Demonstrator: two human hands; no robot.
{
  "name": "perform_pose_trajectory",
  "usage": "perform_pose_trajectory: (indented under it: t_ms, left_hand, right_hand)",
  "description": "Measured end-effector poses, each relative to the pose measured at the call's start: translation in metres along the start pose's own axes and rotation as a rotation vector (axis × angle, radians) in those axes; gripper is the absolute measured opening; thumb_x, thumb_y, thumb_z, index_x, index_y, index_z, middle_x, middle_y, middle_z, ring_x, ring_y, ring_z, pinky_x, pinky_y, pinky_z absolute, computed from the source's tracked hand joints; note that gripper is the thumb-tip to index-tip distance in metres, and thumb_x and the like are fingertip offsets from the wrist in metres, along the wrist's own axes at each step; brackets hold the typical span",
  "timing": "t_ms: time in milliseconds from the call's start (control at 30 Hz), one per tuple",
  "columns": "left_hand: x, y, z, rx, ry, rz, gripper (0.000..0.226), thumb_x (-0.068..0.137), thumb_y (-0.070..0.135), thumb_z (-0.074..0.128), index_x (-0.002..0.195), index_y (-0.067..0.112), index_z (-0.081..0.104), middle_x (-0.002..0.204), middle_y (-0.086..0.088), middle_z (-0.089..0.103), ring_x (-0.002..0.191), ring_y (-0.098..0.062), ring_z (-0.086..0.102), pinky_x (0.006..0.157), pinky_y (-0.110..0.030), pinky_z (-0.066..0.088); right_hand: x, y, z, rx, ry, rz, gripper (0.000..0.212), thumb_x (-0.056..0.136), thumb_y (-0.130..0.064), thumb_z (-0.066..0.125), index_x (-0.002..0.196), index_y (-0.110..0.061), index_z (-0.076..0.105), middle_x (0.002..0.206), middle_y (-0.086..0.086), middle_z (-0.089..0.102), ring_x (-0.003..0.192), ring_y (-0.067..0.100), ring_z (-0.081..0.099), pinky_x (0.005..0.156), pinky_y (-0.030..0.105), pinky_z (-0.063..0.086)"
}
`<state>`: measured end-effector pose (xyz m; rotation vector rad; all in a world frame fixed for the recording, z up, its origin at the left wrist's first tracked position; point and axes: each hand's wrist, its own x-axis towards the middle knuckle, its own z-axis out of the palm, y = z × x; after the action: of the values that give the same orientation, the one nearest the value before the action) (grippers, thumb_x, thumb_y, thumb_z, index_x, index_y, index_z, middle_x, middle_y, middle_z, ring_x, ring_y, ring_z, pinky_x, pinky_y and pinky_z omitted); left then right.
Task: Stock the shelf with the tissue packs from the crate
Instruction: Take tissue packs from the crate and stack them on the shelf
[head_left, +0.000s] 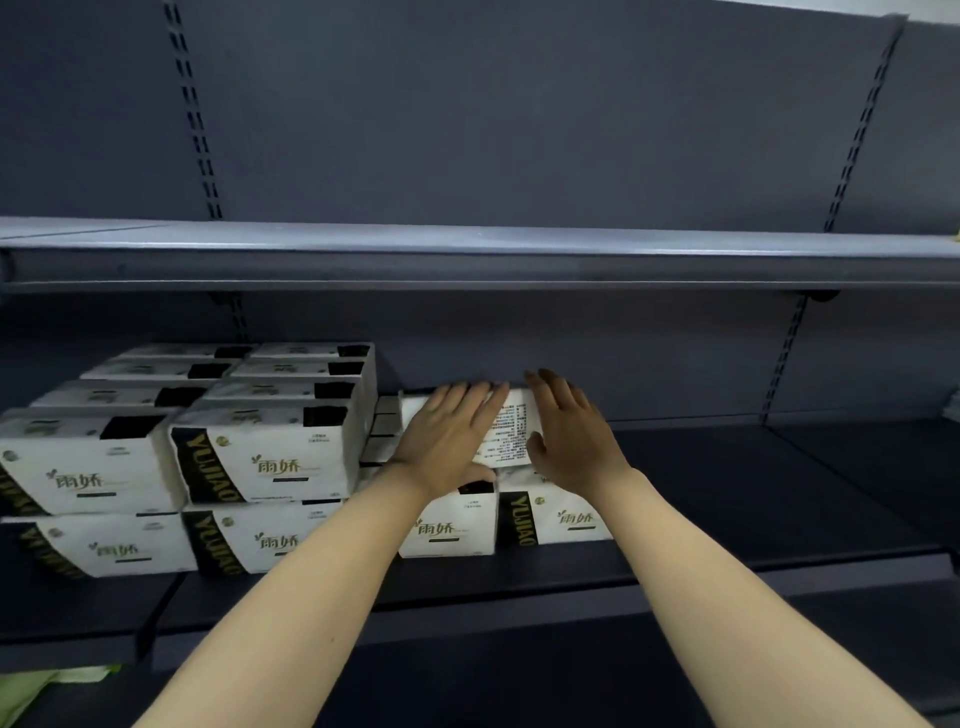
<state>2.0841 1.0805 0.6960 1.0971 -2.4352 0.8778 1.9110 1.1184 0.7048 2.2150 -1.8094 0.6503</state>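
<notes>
White tissue packs with black and gold print stand stacked two high on the left part of the dark shelf (727, 551); the front left stack (260, 467) is in full view. To its right sit two single packs (561, 519) with another pack (511, 426) lying on top of them, its printed label side up. My left hand (447, 431) lies flat on that top pack with straight fingers, the thumb hanging over its front edge. My right hand (566, 431) presses flat on the pack's right part. The crate is out of view.
An upper shelf board (467, 254) runs across above the packs. Slotted uprights (195, 114) stand on the back panel. The right half of the lower shelf is bare dark metal. Something pale green (52, 680) shows at the bottom left.
</notes>
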Motion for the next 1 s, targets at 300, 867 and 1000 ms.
perform_pose_trajectory:
  t_ms: [300,867,1000]
  left_hand:
    - [0.007,-0.032,-0.027,-0.244,-0.361,-0.167,0.114,0.075,0.066,0.062,0.151,0.009,-0.001,0.157,-0.008,0.016,0.141,-0.024,0.022,0.115,-0.033,0.015]
    - [-0.01,-0.006,-0.018,0.048,-0.134,-0.244,0.085,0.063,0.012,0.081,0.137,0.008,0.038,0.127,-0.009,0.041,0.116,-0.027,0.039,0.105,-0.048,0.033]
    - [-0.03,-0.006,-0.006,-0.061,-0.037,-0.272,0.076,0.043,0.024,0.091,0.111,0.006,0.062,0.101,-0.01,0.057,0.09,-0.029,0.054,0.082,-0.046,0.049]
  right_hand:
    - [0.01,-0.002,-0.012,-0.001,-0.136,-0.123,0.079,0.086,-0.037,0.059,0.149,-0.018,0.014,0.154,0.0,0.017,0.141,0.022,0.014,0.11,0.037,0.023]
    - [-0.003,-0.003,-0.01,-0.046,-0.103,-0.103,0.073,0.091,-0.039,0.054,0.148,-0.016,0.015,0.152,0.001,0.023,0.14,0.022,0.018,0.113,0.036,0.017]
    - [-0.009,-0.007,0.0,-0.028,-0.044,-0.168,0.062,0.091,-0.031,0.055,0.144,-0.017,0.025,0.146,0.001,0.032,0.135,0.021,0.026,0.11,0.035,0.022]
